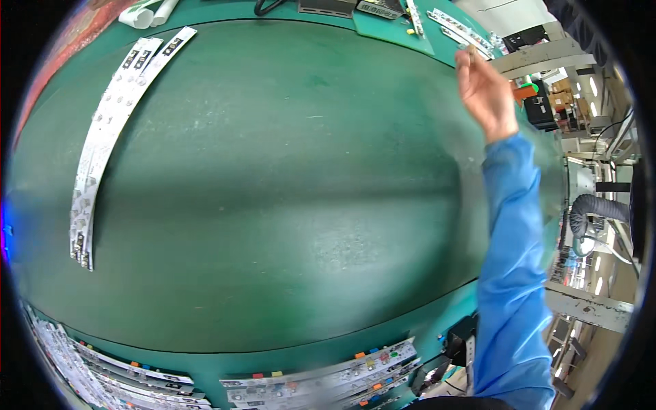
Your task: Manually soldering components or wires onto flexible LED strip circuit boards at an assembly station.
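My right hand [486,96], in a blue sleeve, is stretched forward to the far right of the table. Its thumb and fingers are pinched together at the tips; whatever is between them is too small to make out. Just beyond the fingertips lie narrow white circuit board strips [459,30]. My left hand is out of view. Over at the left, a group of long white circuit board strips [102,130] lies side by side on the green mat [287,157], with dark components at both ends.
Populated board strips [321,379] with coloured connectors line the near edge, and more boards [102,372] fill the near left. At the far edge are a grey metal box [326,7], a small green mat [389,31] and white rolls [147,14]. A metal frame bar [591,307] stands right.
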The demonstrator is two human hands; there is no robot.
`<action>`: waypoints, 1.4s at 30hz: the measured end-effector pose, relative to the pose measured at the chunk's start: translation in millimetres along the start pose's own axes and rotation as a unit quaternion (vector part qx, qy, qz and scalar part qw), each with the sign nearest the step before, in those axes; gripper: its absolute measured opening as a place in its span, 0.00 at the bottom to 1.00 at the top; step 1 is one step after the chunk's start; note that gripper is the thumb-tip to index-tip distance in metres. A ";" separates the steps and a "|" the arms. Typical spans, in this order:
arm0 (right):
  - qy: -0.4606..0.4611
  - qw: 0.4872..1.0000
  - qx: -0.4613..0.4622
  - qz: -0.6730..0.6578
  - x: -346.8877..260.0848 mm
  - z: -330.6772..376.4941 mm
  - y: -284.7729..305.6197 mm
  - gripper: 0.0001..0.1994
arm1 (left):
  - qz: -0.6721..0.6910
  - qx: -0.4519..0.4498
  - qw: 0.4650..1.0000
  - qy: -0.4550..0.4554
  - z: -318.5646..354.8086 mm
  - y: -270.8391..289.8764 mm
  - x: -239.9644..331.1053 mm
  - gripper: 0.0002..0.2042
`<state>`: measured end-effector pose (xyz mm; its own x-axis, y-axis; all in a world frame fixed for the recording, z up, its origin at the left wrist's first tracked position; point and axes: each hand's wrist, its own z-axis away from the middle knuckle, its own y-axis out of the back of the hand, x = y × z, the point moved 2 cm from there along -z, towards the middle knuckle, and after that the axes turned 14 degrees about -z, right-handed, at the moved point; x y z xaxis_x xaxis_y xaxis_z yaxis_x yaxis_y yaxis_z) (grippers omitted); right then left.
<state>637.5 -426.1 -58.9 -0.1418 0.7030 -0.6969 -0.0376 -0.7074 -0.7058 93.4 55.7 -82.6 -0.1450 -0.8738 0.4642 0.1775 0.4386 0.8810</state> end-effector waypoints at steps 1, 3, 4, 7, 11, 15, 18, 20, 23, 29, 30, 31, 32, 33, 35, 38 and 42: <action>-0.012 0.994 -0.050 -0.092 2.1 17.2 -7.1 0.09 | 0.007 0.005 1.000 -0.009 -1.7 6.5 6.3 0.19; -0.045 0.971 -0.069 -0.226 32.9 34.5 -9.7 0.08 | 0.000 -0.023 1.000 -0.016 -2.7 5.9 7.8 0.20; -0.055 0.959 -0.079 -0.267 42.1 38.6 -14.2 0.07 | -0.005 -0.027 0.999 -0.023 -4.8 6.2 5.8 0.20; -0.038 0.955 -0.058 -0.288 52.0 38.6 -17.3 0.07 | -0.005 -0.025 0.999 -0.038 -8.7 5.9 4.1 0.19; -0.018 0.966 -0.022 -0.257 52.5 36.4 -27.1 0.07 | 0.010 -0.005 0.999 -0.049 -6.2 2.3 4.0 0.16; -0.035 0.979 0.061 -0.189 37.7 24.1 -26.1 0.09 | -0.009 0.032 0.994 -0.100 -13.3 -0.3 7.0 0.15; 0.164 0.773 0.217 0.573 30.2 -6.2 -25.8 0.17 | 0.072 0.143 0.987 -0.023 -11.1 -6.9 7.9 0.15; 0.217 0.689 0.167 0.671 29.1 -33.8 -24.0 0.17 | -0.041 0.099 0.987 -0.122 -8.3 -5.1 7.9 0.14; 0.283 0.526 0.126 0.792 7.5 -78.1 -7.0 0.19 | -0.003 0.079 0.983 -0.167 -18.2 -1.0 5.3 0.13; 0.200 0.488 0.092 0.845 3.6 -109.1 -1.1 0.18 | -0.044 0.127 0.985 -0.110 -18.4 -4.3 11.8 0.13; 0.167 0.506 0.102 0.840 4.6 -111.2 -0.6 0.18 | -0.039 0.119 0.986 -0.106 -18.7 -2.7 11.7 0.13; 0.132 0.524 0.112 0.834 5.9 -111.8 0.3 0.18 | -0.034 0.111 0.988 -0.102 -18.4 -0.3 12.1 0.13; 0.130 0.524 0.111 0.834 7.5 -110.6 0.4 0.18 | -0.028 0.103 0.989 -0.098 -17.9 -1.6 15.0 0.13; 0.127 0.532 0.116 0.829 14.6 -111.0 1.4 0.18 | -0.025 0.093 0.991 -0.091 -16.8 0.7 16.6 0.12; 0.158 0.573 0.118 0.795 24.6 -107.1 3.8 0.17 | -0.017 0.073 0.994 -0.075 -15.9 0.7 14.4 0.12; -0.047 0.827 -0.048 0.558 -34.5 -109.6 51.3 0.14 | 0.022 0.039 0.997 -0.059 -19.6 -3.9 4.7 0.12; -0.075 0.713 0.186 0.671 27.4 6.8 -69.9 0.18 | 0.016 0.019 0.995 -0.101 -6.6 4.1 3.8 0.13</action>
<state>629.6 -357.9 -27.9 -0.3998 -0.6230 -0.6723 -0.0249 -0.7258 0.6875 100.0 52.7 -77.8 -0.3324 -0.8006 0.4985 0.1498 0.4770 0.8660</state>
